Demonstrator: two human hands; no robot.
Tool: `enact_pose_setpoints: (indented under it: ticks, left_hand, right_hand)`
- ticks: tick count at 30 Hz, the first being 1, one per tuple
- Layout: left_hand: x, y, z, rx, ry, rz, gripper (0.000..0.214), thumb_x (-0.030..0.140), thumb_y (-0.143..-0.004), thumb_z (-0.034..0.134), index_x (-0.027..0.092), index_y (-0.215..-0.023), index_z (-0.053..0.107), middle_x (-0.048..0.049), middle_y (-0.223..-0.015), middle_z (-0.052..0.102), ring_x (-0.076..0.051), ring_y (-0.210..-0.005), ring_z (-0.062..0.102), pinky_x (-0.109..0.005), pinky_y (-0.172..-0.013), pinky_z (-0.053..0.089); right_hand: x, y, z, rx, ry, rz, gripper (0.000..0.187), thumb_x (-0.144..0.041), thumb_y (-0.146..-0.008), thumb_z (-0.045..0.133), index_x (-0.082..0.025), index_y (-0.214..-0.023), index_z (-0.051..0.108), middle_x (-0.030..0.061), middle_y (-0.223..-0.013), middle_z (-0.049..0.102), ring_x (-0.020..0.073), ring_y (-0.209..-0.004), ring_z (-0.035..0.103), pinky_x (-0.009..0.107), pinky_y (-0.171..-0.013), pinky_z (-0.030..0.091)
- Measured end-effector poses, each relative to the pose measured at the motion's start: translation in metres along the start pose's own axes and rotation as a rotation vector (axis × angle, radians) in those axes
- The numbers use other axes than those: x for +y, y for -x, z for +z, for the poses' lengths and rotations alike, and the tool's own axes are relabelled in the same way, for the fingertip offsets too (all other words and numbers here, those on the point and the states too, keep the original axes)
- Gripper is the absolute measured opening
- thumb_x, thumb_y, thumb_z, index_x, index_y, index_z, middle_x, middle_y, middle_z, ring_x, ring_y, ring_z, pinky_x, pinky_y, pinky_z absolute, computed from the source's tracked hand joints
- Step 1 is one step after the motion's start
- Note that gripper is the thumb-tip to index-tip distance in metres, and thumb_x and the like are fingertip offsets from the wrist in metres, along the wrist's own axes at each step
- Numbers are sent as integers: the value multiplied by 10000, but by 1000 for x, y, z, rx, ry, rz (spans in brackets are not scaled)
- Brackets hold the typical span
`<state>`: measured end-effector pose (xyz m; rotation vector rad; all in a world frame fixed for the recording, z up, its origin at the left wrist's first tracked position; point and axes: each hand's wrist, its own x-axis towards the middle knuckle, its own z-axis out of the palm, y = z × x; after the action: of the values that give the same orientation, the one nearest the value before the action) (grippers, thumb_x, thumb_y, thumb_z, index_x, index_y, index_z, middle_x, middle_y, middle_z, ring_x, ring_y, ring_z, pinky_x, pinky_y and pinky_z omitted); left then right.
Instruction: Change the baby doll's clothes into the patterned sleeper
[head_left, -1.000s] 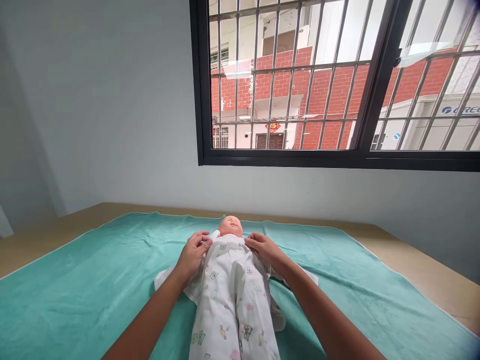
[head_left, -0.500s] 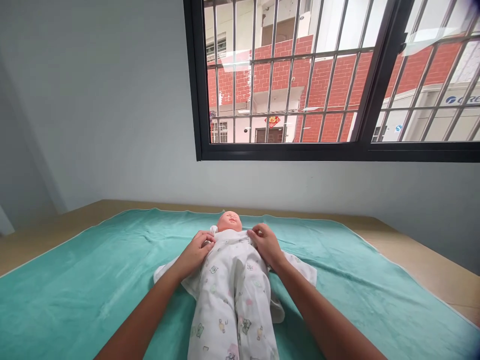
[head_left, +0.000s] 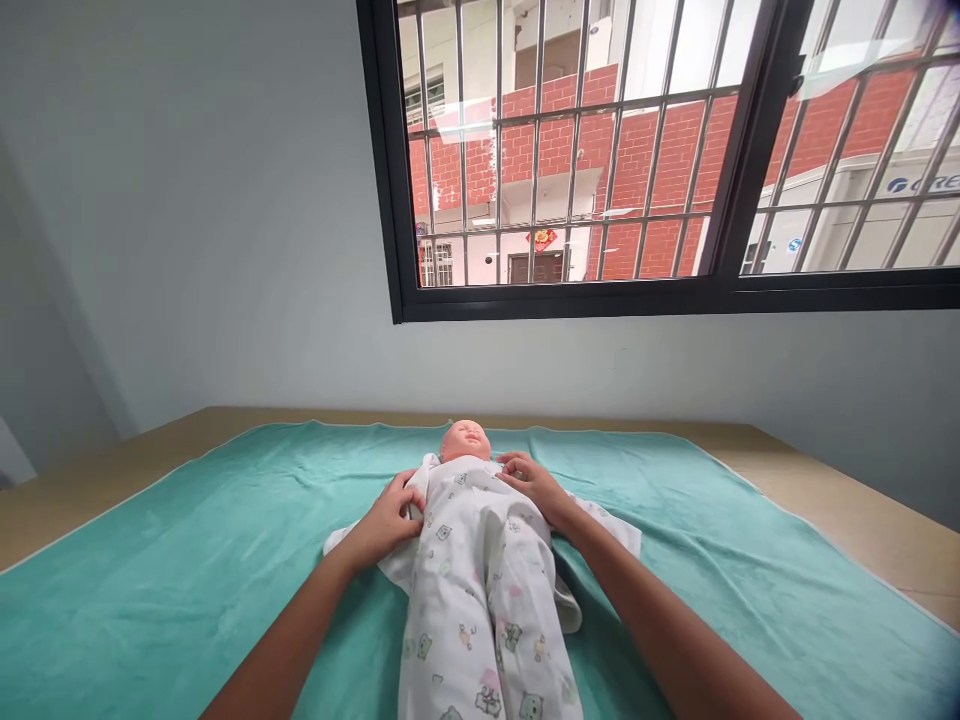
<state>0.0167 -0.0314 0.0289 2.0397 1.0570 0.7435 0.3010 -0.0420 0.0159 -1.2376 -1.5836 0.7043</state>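
Observation:
A baby doll [head_left: 465, 440] lies on its back, head toward the wall. White baby clothes [head_left: 480, 560] printed with small animals cover it, the legs stretching toward me. My left hand [head_left: 390, 515] is at the shoulder edge on the left, its thumb and fingers closed around a fold of the cloth. Near the collar on the right, my right hand [head_left: 534, 487] has bent fingers pinching the garment's edge; the exact fingertip contact is hard to see. Loose white cloth spreads out under both forearms.
A teal sheet [head_left: 187, 560] with some wrinkles covers most of the wooden table [head_left: 847, 500]. Behind it rises a grey wall [head_left: 247, 250] with a black-framed, barred window [head_left: 562, 300].
My left hand has slid a little down along the garment's side, drawing cloth at the shoulder. My right hand has shifted slightly at the collar. The view has moved a little.

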Motion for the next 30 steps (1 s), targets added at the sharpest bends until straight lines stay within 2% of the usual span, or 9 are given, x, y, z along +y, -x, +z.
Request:
enact_pose_setpoints:
  ticks: [3,8,10,12,16,19,23,27,30]
  left_hand:
    - [-2,-1,6,77,6,52,18,204,-699,580,194,-688,588,-57,-1382,461,-260,-1233,487,-337,-1029,391]
    - [-7,-4,17,240,-104,104,45,165,-706,519,203,-687,505,-40,-1089,579,-181,-893,555,-283,-784,437]
    - [-9,-7,22,386,-208,93,103,141,-722,477,219,-677,426,3,-844,543,-155,-733,489,-268,-693,399]
    - [-10,-8,27,508,-266,85,143,116,-739,438,228,-675,376,30,-727,463,-151,-675,440,-262,-660,373]
    - [-12,-6,33,523,-234,130,114,115,-785,427,220,-772,468,-5,-906,537,-167,-818,518,-287,-758,427]
    - [-16,-3,35,501,-208,168,144,156,-820,450,218,-891,558,-47,-1074,558,-200,-985,553,-335,-865,457]
    - [-19,-3,36,492,-207,175,211,155,-846,420,217,-910,611,-65,-1152,560,-209,-1047,578,-376,-921,483]
    - [-6,17,34,530,-219,197,198,204,-882,439,206,-939,629,-90,-1193,577,-233,-1136,574,-417,-957,501]
    - [16,63,36,486,-278,310,162,250,-919,480,228,-989,625,-77,-1236,593,-213,-1188,567,-394,-1010,492]
  right_hand:
    - [-1,0,-2,-67,-4,56,329,-486,-792,610,-195,-669,517,49,-1085,671,233,-953,587,325,-805,412]
    - [6,-3,3,75,175,57,266,-446,-788,562,-220,-687,463,9,-768,650,212,-773,577,305,-694,387]
    - [9,-2,7,128,164,33,243,-427,-805,533,-232,-706,429,-1,-778,656,214,-798,595,294,-686,385]
    - [12,-1,10,175,154,2,230,-409,-825,500,-239,-713,393,-10,-794,672,210,-818,613,284,-684,394]
    - [13,1,13,203,162,-3,213,-399,-829,514,-237,-721,429,-3,-855,705,199,-790,618,301,-706,424]
    - [8,0,10,156,43,50,141,-364,-790,591,-230,-784,547,19,-942,714,213,-900,644,324,-791,463]
    - [-18,1,5,198,4,75,147,-269,-761,624,-218,-899,623,48,-1062,681,227,-1052,608,351,-900,461]
    - [-65,43,10,271,230,-191,71,-261,-861,554,-207,-822,578,45,-929,621,193,-882,575,320,-758,466]
    - [-83,110,25,52,374,-446,167,-245,-896,566,-206,-736,537,14,-811,596,150,-748,540,267,-665,434]
